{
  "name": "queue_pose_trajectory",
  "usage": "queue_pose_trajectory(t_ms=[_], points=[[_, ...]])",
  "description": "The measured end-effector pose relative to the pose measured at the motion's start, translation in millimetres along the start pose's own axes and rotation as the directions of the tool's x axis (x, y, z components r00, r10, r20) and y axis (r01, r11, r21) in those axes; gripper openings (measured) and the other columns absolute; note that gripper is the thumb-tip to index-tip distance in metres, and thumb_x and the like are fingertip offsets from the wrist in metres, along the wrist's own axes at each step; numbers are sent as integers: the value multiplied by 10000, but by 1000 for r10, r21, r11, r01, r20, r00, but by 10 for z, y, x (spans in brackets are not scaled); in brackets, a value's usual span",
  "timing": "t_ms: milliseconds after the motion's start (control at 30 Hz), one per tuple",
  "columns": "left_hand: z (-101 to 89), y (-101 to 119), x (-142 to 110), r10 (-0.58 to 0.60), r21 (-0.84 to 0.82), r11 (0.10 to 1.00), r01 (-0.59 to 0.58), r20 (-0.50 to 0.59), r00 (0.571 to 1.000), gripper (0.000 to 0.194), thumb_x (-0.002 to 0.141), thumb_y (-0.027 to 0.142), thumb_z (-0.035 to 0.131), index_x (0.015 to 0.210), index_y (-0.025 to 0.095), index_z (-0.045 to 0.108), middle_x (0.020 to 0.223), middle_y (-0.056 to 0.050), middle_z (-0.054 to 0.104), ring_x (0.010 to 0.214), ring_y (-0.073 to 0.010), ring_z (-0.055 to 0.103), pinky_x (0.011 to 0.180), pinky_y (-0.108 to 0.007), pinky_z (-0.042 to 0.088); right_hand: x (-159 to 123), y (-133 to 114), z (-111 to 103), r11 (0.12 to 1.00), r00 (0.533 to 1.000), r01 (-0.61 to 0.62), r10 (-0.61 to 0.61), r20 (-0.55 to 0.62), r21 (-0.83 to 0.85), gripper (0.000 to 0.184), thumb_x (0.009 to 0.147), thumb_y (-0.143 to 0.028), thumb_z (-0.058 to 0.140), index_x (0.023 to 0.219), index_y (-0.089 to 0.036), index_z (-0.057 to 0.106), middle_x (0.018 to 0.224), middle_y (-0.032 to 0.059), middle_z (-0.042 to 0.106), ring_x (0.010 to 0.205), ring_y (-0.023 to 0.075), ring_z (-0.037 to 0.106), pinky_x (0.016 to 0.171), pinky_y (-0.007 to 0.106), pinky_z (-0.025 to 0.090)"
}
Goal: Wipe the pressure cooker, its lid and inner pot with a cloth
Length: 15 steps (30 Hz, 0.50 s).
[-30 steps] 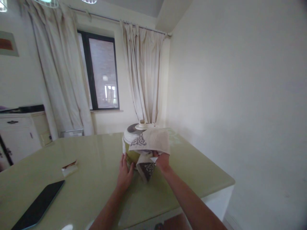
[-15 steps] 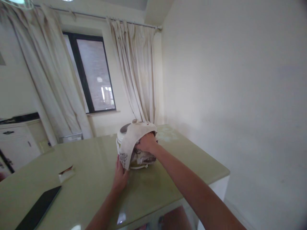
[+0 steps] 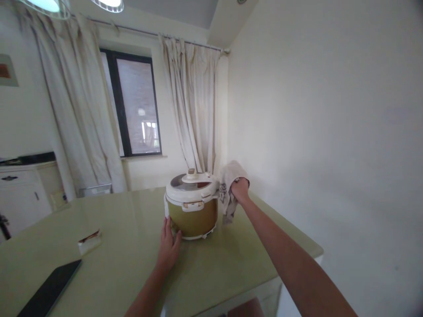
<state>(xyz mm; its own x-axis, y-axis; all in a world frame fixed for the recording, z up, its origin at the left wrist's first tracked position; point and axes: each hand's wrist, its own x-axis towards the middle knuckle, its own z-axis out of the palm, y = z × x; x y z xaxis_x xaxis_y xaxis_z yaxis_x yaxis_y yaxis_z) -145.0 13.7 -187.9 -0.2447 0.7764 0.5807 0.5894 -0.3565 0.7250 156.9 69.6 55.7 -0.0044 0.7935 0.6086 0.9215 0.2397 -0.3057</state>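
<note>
A gold-brown cooker (image 3: 194, 218) with a white lid stands on the pale green table (image 3: 125, 251). My left hand (image 3: 168, 247) lies on the table with its fingers spread against the cooker's lower left side. My right hand (image 3: 240, 189) is closed on a bunched white cloth (image 3: 227, 187) with a grey pattern, held against the cooker's right side near the lid's rim.
A dark flat phone (image 3: 49, 292) lies near the table's front left edge, and a small wrapped packet (image 3: 88, 241) lies behind it. A white cabinet (image 3: 23, 191) stands at far left. Curtains (image 3: 194, 110) and a window are behind; a bare wall runs along the right.
My right hand has carried the cloth from the cooker's front, over its top, round to its right side. The lid now shows uncovered. My left hand stays at the base.
</note>
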Motion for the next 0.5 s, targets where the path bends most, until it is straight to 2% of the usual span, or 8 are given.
queue_pose_trajectory(t_ms=[67,200,267,333,400,500], points=[[-1,40,-2,-4,12,1000,4,-2,1000,755,1023,449,488,1678,199,210,1733,-184,225,1616,-330,211,1303,-567,223,-44,-236,41,994,993,110,-111,38,27,430,922,-229,535,1302,-139,714,1272,170,741,1255,285,652,1094,433,474],[-22,75,-7,10,4,1000,-10,0,1000,745,1021,450,489,1669,184,233,1734,-175,227,1629,-304,170,1310,-535,214,-267,-846,226,951,947,297,-305,97,86,501,824,-408,685,1245,-143,732,1309,159,728,1315,302,601,1123,382,448],[-32,73,-7,12,-6,1000,-12,3,1000,741,1017,444,501,1665,189,246,1732,-171,234,1626,-302,185,1309,-531,218,-385,-1062,280,897,890,433,-441,111,95,556,801,-457,701,1278,-170,718,1335,145,718,1346,311,577,1144,387,427],[-41,71,-2,11,-16,1000,-11,-1,1000,738,1007,436,521,1655,189,270,1724,-177,251,1616,-315,216,1303,-539,231,-486,-1177,301,825,812,559,-565,149,84,620,776,-482,719,1317,-179,698,1388,139,688,1371,329,550,1158,415,414],[-46,73,5,10,-20,1000,-11,-3,1000,715,1006,438,519,1640,187,304,1720,-178,259,1610,-325,230,1300,-541,240,-577,-1209,313,751,727,656,-655,207,74,643,779,-500,724,1334,-177,691,1431,135,660,1404,353,511,1163,442,406],[-50,73,14,19,-13,1000,-19,19,1000,684,1019,450,488,1628,186,323,1729,-169,241,1615,-333,209,1305,-540,223,-692,-1185,348,666,630,743,-730,265,71,520,877,-439,661,1344,-213,695,1435,110,664,1460,344,457,1162,439,410]])
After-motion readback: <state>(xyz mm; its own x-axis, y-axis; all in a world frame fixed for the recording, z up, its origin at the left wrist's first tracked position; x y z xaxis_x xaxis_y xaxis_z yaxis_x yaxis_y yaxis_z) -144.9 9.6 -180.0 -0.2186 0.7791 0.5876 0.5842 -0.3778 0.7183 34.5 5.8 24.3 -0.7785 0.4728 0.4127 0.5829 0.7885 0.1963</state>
